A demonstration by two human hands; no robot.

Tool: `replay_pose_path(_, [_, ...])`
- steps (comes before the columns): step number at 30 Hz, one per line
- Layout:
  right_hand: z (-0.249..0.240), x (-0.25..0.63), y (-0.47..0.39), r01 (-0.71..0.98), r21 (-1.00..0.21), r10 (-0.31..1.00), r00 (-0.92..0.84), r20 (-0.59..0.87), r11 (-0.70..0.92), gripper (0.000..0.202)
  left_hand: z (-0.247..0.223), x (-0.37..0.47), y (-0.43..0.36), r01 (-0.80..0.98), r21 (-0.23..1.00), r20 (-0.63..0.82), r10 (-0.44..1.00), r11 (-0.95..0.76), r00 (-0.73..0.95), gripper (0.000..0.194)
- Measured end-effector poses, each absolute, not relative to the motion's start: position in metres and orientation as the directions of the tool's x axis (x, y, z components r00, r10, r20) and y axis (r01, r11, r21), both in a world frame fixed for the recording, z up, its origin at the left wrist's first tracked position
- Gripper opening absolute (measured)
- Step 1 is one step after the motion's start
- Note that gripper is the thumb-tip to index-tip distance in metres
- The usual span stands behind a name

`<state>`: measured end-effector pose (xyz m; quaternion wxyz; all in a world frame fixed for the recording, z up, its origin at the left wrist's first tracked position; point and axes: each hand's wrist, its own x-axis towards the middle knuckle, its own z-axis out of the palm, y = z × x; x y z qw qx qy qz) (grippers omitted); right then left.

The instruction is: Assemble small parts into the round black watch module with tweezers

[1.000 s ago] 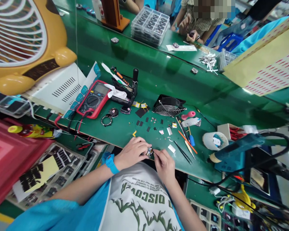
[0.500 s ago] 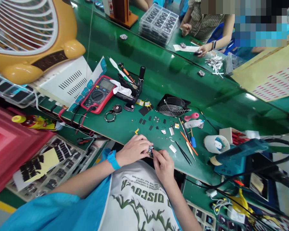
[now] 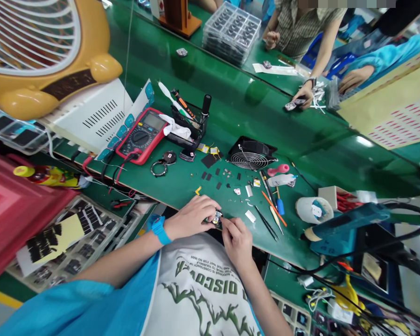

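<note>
A multimeter (image 3: 142, 136) is lying on the desk (image 3: 182, 184) left of a tool holder (image 3: 187, 126); a small fan (image 3: 250, 156) is sitting right of it.

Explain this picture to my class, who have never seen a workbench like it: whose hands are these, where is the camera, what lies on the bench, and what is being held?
The camera sits on the worker's head and looks forward and down, so the two bare hands at the bottom are that person's own. The left hand, with a blue wristband, and the right hand meet at the near edge of the green bench. Between their fingertips they pinch a small electronic part; it is too small to identify.

On the bench lie a red multimeter, a small black fan, tweezers, a pink-handled tool and many tiny loose components. A blue power tool rests at the right, and a yellow fan stands at top left.

Across the bench, another person's hand touches a small item.
</note>
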<state>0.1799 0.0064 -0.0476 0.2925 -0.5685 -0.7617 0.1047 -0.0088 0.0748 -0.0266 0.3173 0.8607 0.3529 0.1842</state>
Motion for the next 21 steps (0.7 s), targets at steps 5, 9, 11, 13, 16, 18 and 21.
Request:
replay_pose_path(5, [-0.048,0.181,0.006,0.77,-0.557,0.941,-0.164,0.297,0.31,0.019,-0.026,-0.009,0.075,0.492,0.68,0.09,0.728,-0.543,0.679,0.029])
replay_pose_path(9, [-0.048,0.182,0.007,0.729,-0.635,0.961,-0.122,0.248,0.256,0.018,-0.031,-0.008,0.075,0.489,0.679,0.1,0.729,-0.547,0.677,0.025])
replay_pose_path(11, [-0.045,0.18,0.007,0.698,-0.684,0.973,-0.087,0.212,0.212,0.017,-0.034,-0.007,0.074,0.485,0.68,0.119,0.735,-0.551,0.668,0.027])
replay_pose_path(13, [-0.039,0.178,0.007,0.659,-0.739,0.985,-0.021,0.172,0.143,0.017,-0.036,-0.006,0.072,0.481,0.684,0.151,0.752,-0.548,0.641,0.029])
replay_pose_path(16, [-0.026,0.176,0.003,0.581,-0.814,0.99,0.097,0.105,0.029,0.028,-0.031,-0.004,0.065,0.449,0.705,0.218,0.771,-0.548,0.598,0.027])
replay_pose_path(18, [-0.015,0.175,-0.001,0.397,-0.912,0.989,0.138,-0.047,-0.099,0.036,-0.021,-0.003,0.058,0.399,0.721,0.279,0.765,-0.566,0.581,0.021])
replay_pose_path(21, [0.004,0.175,-0.009,0.064,-0.945,0.946,0.073,-0.315,-0.32,0.022,-0.003,-0.004,0.045,0.335,0.73,0.329,0.736,-0.596,0.592,0.011])
